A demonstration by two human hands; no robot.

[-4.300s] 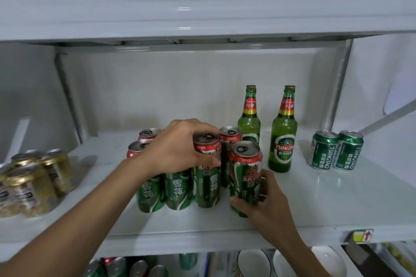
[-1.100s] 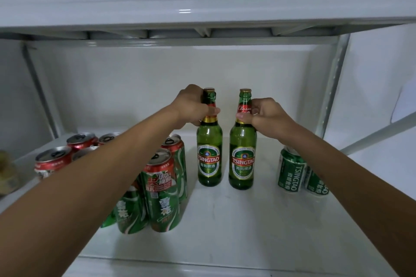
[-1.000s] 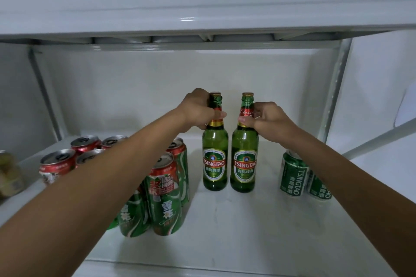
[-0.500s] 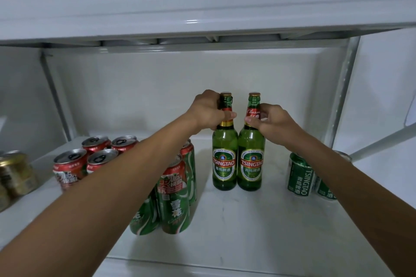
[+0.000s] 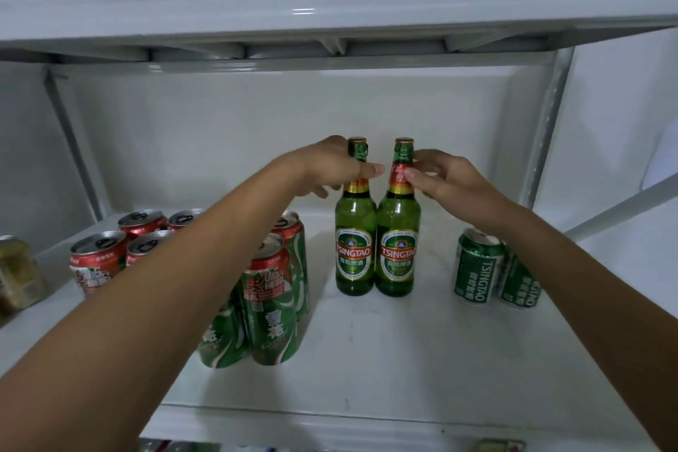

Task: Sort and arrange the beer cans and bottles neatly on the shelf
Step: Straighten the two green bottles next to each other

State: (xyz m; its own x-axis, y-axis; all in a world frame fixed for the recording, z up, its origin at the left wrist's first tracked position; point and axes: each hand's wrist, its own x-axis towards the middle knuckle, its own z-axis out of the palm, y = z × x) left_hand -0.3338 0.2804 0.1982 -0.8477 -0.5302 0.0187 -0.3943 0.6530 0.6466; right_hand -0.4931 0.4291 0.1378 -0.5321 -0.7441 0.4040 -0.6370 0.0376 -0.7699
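Standing on the white shelf (image 5: 367, 371), the drinks are in three groups: a cluster of red-and-green cans (image 5: 271, 305) on the left, two green bottles (image 5: 378, 253) touching side by side in the middle, and two short green cans (image 5: 495, 268) on the right, apart from the bottles. The left hand (image 5: 330, 167) is half closed around the neck of the left bottle, thumb in front. The right hand (image 5: 440, 176) touches the neck of the right bottle only with loose fingertips; I cannot tell if it really grips. The step seems to be setting the bottles as a pair. Next, I think, both hands let go gently, so nothing tips, and go to the short cans. The left forearm hides several tall cans. A yellowish jar (image 5: 18, 275) is cut off at the left edge, and its label is unreadable.
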